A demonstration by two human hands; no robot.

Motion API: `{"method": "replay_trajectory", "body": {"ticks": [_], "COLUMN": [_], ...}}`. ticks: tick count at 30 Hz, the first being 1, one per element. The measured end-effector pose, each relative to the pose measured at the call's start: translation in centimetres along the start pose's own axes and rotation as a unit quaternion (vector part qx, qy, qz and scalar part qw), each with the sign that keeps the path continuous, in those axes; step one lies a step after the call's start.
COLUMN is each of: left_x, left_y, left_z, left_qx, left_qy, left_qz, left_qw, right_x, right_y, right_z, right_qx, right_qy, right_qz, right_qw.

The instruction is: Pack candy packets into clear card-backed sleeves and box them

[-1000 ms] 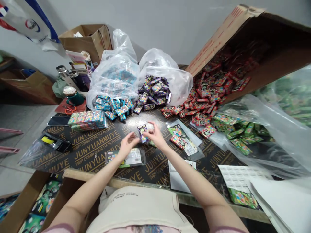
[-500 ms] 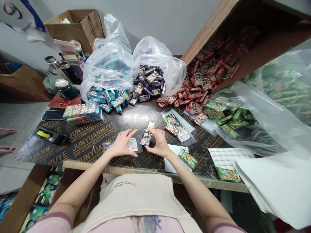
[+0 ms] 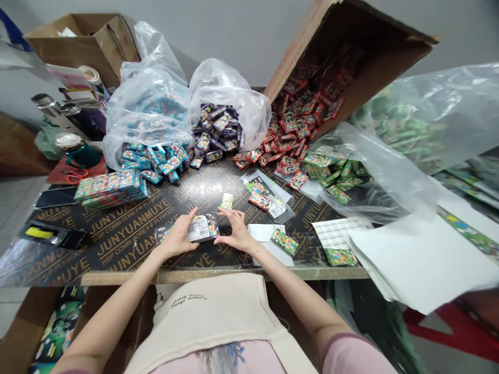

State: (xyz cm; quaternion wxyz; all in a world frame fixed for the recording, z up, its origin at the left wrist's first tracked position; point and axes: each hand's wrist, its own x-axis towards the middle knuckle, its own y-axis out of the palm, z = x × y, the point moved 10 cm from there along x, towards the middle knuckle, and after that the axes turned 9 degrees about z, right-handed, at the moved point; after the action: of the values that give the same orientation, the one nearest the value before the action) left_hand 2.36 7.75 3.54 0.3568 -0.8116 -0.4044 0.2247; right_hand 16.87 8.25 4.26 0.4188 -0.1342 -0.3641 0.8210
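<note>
On the dark board lies a flat, dark clear-wrapped packet [image 3: 199, 228] with a white barcode label. My left hand [image 3: 177, 236] lies across its left part, thumb and fingers spread apart past its near and far edges. At the right end of the packet is a small purple printed box [image 3: 212, 225]. My right hand [image 3: 237, 232] has its thumb and forefinger at the near and far ends of this box. Just beyond my right fingertips lies a small pale green box [image 3: 227, 200]. My left palm hides part of the packet.
Blue boxes [image 3: 156, 161], purple boxes [image 3: 220, 130] and red boxes [image 3: 292, 124] spill from bags and a tilted carton [image 3: 307, 41]. Green boxes [image 3: 343, 176] lie right. A stack of boxes [image 3: 111, 187], tape dispenser [image 3: 52, 235] and scissors [image 3: 77, 175] stand left. White sheets [image 3: 421, 244] overhang the front edge.
My right hand has carried the purple box left onto the right end of the packet. My hands are closer together. The head view has turned to the right.
</note>
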Motion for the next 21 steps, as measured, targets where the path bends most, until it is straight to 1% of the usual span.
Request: {"method": "replay_trajectory", "body": {"ticks": [3, 4, 5, 6, 7, 8, 9, 10, 11, 12, 14, 15, 16, 17, 18, 19, 20, 21], "left_x": [0.4, 0.5, 0.6, 0.6, 0.6, 0.6, 0.7, 0.8, 0.9, 1.2, 1.9, 2.4, 2.9, 3.5, 4.1, 4.6, 4.9, 5.0], "left_y": [0.1, 0.2, 0.4, 0.5, 0.6, 0.8, 1.0, 1.1, 1.1, 0.9, -0.1, -0.7, -1.0, -1.0, -0.7, -0.1, 0.6, 1.4], "left_z": [-0.3, -0.4, -0.5, -0.4, -0.2, 0.1, 0.3, 0.5, 0.5, 0.2, -1.1, -2.1, -3.0, -3.9, -4.5, -4.7, -4.5, -3.9], "left_qx": [-0.008, -0.006, -0.001, 0.006, 0.014, 0.024, 0.037, 0.051, 0.063, 0.073, 0.072, 0.06, 0.041, 0.012, -0.03, -0.087, -0.159, -0.241], "left_qy": [-0.001, 0.001, 0.001, -0.001, -0.005, -0.01, -0.016, -0.023, -0.029, -0.034, -0.036, -0.032, -0.027, -0.023, -0.025, -0.036, -0.056, -0.084], "left_qz": [-0.001, 0.003, 0.005, 0.005, 0.005, 0.009, 0.015, 0.02, 0.021, 0.013, -0.027, -0.051, -0.066, -0.066, -0.055, -0.037, -0.019, -0.007], "left_qw": [1.0, 1.0, 1.0, 1.0, 1.0, 1.0, 0.999, 0.998, 0.997, 0.997, 0.996, 0.996, 0.997, 0.997, 0.998, 0.995, 0.986, 0.967], "right_x": [-0.2, -0.3, -0.6, -1.1, -2.0, -3.0, -3.8, -4.3, -4.4, -4.2, -3.0, -2.1, -1.2, -0.3, 0.3, 0.7, 0.9, 1.1], "right_y": [0.2, -0.5, -2.0, -4.0, -6.1, -8.1, -9.5, -10.6, -11.2, -11.5, -11.0, -10.1, -8.8, -7.4, -6.1, -5.2, -4.8, -4.9], "right_z": [-0.4, -1.3, -2.7, -4.7, -6.9, -9.0, -10.6, -11.8, -12.2, -12.0, -9.7, -8.0, -6.3, -4.7, -3.2, -2.0, -1.2, -0.5], "right_qx": [0.007, -0.011, -0.042, -0.084, -0.126, -0.161, -0.18, -0.188, -0.184, -0.166, -0.102, -0.059, -0.012, 0.033, 0.073, 0.105, 0.125, 0.132], "right_qy": [-0.001, 0.01, 0.042, 0.094, 0.157, 0.219, 0.264, 0.291, 0.296, 0.282, 0.222, 0.189, 0.16, 0.136, 0.12, 0.109, 0.098, 0.083], "right_qz": [0.031, 0.019, -0.016, -0.066, -0.116, -0.15, -0.161, -0.159, -0.153, -0.146, -0.118, -0.088, -0.043, 0.006, 0.047, 0.067, 0.065, 0.047], "right_qw": [1.0, 1.0, 0.998, 0.99, 0.973, 0.951, 0.934, 0.925, 0.925, 0.934, 0.962, 0.976, 0.986, 0.99, 0.989, 0.986, 0.985, 0.987]}}
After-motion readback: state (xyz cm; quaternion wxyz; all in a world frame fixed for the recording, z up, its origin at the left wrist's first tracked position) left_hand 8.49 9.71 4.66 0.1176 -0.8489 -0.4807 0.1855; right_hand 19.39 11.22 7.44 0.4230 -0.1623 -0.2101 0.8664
